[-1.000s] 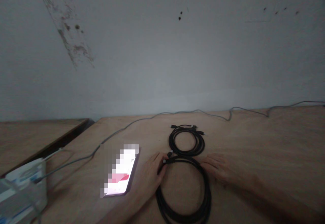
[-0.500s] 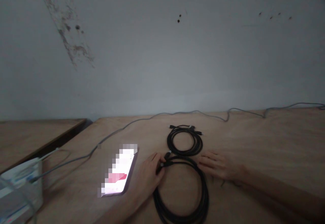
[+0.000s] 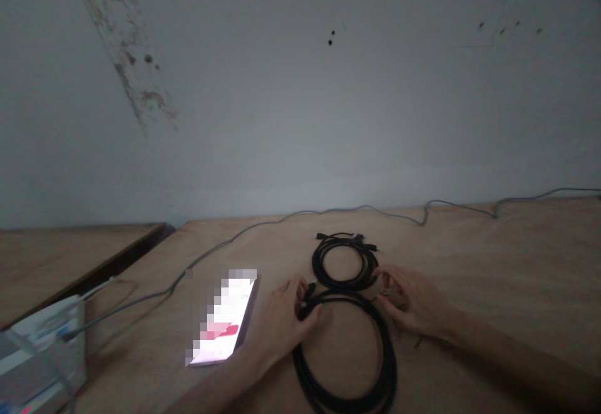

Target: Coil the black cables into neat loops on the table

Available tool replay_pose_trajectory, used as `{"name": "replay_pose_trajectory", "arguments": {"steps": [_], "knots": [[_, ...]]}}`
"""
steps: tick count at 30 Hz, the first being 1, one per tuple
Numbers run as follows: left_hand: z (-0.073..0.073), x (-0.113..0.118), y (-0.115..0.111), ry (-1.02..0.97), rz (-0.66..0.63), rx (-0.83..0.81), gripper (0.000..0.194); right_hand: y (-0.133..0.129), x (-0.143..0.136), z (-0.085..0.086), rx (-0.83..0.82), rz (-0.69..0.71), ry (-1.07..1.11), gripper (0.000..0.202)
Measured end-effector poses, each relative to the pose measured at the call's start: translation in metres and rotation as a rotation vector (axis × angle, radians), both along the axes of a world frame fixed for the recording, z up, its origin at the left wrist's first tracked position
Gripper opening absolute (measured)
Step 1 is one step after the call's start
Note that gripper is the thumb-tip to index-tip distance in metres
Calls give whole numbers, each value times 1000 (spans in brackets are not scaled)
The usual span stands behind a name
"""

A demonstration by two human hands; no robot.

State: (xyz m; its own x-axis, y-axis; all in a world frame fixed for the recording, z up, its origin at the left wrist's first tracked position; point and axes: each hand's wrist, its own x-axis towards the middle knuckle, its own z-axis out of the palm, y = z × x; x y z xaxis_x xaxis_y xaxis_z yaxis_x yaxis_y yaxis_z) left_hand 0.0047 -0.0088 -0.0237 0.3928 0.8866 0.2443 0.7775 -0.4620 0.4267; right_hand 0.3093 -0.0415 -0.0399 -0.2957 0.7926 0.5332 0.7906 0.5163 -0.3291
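Two black coiled cables lie on the wooden table. The smaller coil [image 3: 320,271] is farther back, its connectors at its top. The larger coil [image 3: 390,364] sits nearer me, touching or close to the first. My left hand [image 3: 286,317] is at the larger coil's upper left, fingers and thumb around the cable beside its connector ends. Over on the right, my right hand [image 3: 413,301] hovers by the place where the coils meet, thumb and fingers apart. A thin dark strand shows near its fingertips; whether it touches them is unclear.
A lit phone [image 3: 225,320], partly pixelated, lies left of my left hand. A white box [image 3: 70,364] stands at the lower left. A grey cord [image 3: 206,250] runs along the table's back by the wall [image 3: 263,119]. A dark gap [image 3: 113,257] separates two tabletops.
My right hand has lifted from lying flat, and its thumb and fingers have spread apart. My left thumb has moved right across the cable. The view has shifted slightly.
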Motion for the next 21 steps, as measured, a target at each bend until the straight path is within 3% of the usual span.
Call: {"name": "replay_pose_trajectory", "arguments": {"steps": [2,5,8,16,21], "knots": [[0,2,5,26,-4,10,32,-4,-7,5,-132,-104,52,31],[0,4,8,73,-16,23,31,-4,-14,4,-311,-217,95,55],[4,7,7,92,-40,28,25,-2,-18,0,-408,-249,177,61],[5,11,2,49,-40,-14,23,2,-18,16,-470,19,304,41],[-1,10,3,12,-56,14,22,3,-12,10,-531,175,365,26]]}}
